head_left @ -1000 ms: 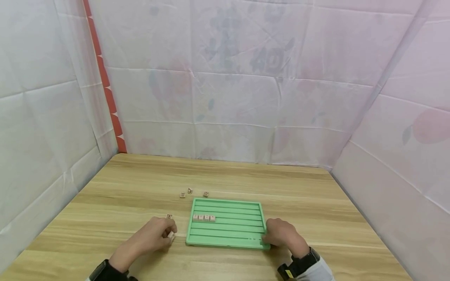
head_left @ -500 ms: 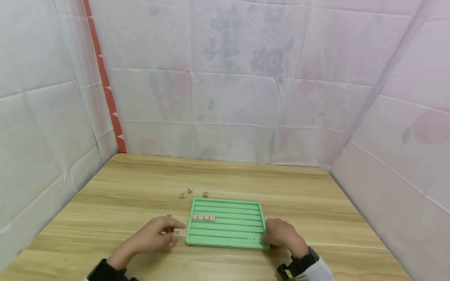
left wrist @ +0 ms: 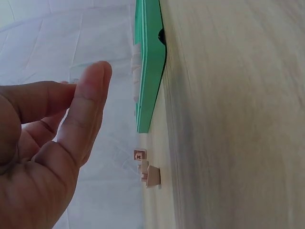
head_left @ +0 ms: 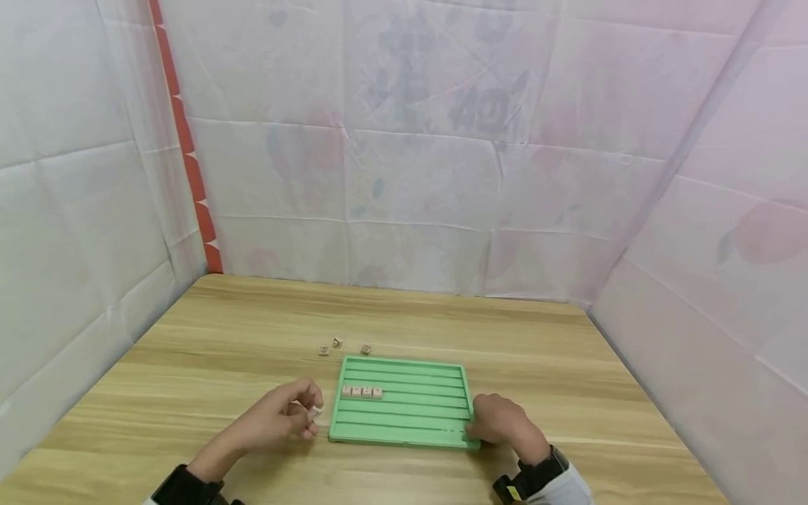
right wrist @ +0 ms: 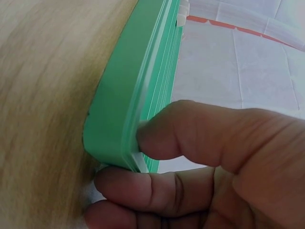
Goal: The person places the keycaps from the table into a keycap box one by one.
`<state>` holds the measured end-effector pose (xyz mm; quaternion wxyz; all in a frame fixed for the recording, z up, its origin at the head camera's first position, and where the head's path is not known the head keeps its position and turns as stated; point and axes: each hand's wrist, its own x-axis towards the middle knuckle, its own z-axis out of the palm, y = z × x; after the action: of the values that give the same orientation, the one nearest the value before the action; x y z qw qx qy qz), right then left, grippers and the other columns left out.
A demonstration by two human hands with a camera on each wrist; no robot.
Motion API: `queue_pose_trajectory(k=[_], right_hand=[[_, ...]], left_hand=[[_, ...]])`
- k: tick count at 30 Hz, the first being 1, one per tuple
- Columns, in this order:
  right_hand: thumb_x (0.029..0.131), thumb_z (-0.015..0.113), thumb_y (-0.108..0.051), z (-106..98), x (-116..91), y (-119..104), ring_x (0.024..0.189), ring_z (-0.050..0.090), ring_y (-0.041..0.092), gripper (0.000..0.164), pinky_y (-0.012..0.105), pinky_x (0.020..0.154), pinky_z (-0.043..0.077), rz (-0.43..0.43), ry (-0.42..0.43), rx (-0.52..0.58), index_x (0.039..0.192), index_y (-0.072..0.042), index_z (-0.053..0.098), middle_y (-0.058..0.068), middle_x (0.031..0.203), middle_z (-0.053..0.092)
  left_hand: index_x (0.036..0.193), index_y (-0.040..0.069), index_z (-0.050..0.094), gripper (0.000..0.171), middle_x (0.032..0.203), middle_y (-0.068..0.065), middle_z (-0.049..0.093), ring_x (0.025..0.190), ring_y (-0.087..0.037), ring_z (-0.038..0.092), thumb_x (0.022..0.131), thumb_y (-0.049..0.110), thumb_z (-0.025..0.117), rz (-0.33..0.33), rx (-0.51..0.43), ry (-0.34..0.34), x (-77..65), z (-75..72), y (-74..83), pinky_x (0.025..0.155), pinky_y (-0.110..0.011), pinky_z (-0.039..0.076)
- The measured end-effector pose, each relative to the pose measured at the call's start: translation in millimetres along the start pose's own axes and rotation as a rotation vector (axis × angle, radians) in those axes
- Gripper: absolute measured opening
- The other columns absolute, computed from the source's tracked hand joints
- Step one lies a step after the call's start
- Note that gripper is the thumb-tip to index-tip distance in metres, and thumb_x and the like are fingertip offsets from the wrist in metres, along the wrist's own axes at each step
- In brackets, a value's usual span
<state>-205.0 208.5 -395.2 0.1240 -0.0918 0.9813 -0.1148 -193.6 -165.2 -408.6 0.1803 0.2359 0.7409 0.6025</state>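
Note:
My left hand (head_left: 284,414) pinches a small pale keycap (head_left: 317,412) between thumb and fingers, just left of the green ridged tray (head_left: 404,414). In the left wrist view the fingers cover most of that keycap. A short row of pinkish keycaps (head_left: 362,393) sits at the left end of one slot in the tray. With thumb on top and fingers against the outer side, my right hand (right wrist: 190,162) grips the tray's near right corner.
Behind the tray, on the wooden table (head_left: 240,322), lie three loose keycaps, among them a left one (head_left: 324,350) and a right one (head_left: 366,348). White cloth walls (head_left: 416,182) enclose the table at the back and sides.
The left fingers stretched out toward the tray, then curled back in around the keycap, which is now nearer the tray and turned. My right hand stays on the tray's corner.

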Motion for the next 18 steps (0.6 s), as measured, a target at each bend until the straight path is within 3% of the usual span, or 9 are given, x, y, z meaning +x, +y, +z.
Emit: queue_pose_trajectory(k=[4, 8, 12, 18], right_hand=[[0.072, 0.066, -0.012, -0.4, -1.3, -1.0, 0.049, 0.038, 0.014, 0.019, 0.026, 0.046, 0.026, 0.011, -0.007, -0.002, 0.063, -0.007, 0.050, 0.002, 0.056, 0.046], [0.071, 0.065, -0.011, 1.0, -1.1, 1.9, 0.049, 0.038, 0.014, 0.018, 0.026, 0.045, 0.026, 0.012, -0.002, -0.007, 0.062, -0.007, 0.050, 0.002, 0.056, 0.046], [0.069, 0.063, -0.012, 1.6, -0.9, 2.3, 0.048, 0.038, 0.014, 0.017, 0.026, 0.045, 0.025, -0.006, 0.013, -0.011, 0.060, -0.008, 0.049, 0.001, 0.055, 0.046], [0.069, 0.062, -0.011, 2.0, -0.1, 1.3, 0.047, 0.037, 0.013, 0.017, 0.026, 0.044, 0.024, -0.023, 0.021, 0.001, 0.059, -0.008, 0.049, 0.000, 0.054, 0.044]], left_hand=[[0.105, -0.011, 0.051, 0.019, 0.093, -0.019, 0.049, 0.080, -0.030, 0.061, 0.087, -0.008, 0.048, -0.002, -0.057, -0.001, 1.3, -0.1, -2.2, 0.067, -0.034, 0.053], [0.107, -0.010, 0.054, 0.025, 0.094, -0.016, 0.051, 0.078, -0.025, 0.062, 0.084, -0.004, 0.059, -0.022, -0.035, 0.044, 3.3, 2.4, -2.9, 0.064, -0.030, 0.052], [0.101, -0.005, 0.058, 0.029, 0.090, -0.011, 0.053, 0.072, -0.021, 0.061, 0.076, -0.002, 0.072, -0.033, 0.059, 0.134, 3.2, 5.1, -1.9, 0.058, -0.026, 0.049], [0.093, -0.001, 0.060, 0.024, 0.082, -0.004, 0.057, 0.070, -0.017, 0.060, 0.073, -0.002, 0.073, 0.020, 0.266, 0.205, 3.7, 8.6, -1.2, 0.060, -0.026, 0.051]])
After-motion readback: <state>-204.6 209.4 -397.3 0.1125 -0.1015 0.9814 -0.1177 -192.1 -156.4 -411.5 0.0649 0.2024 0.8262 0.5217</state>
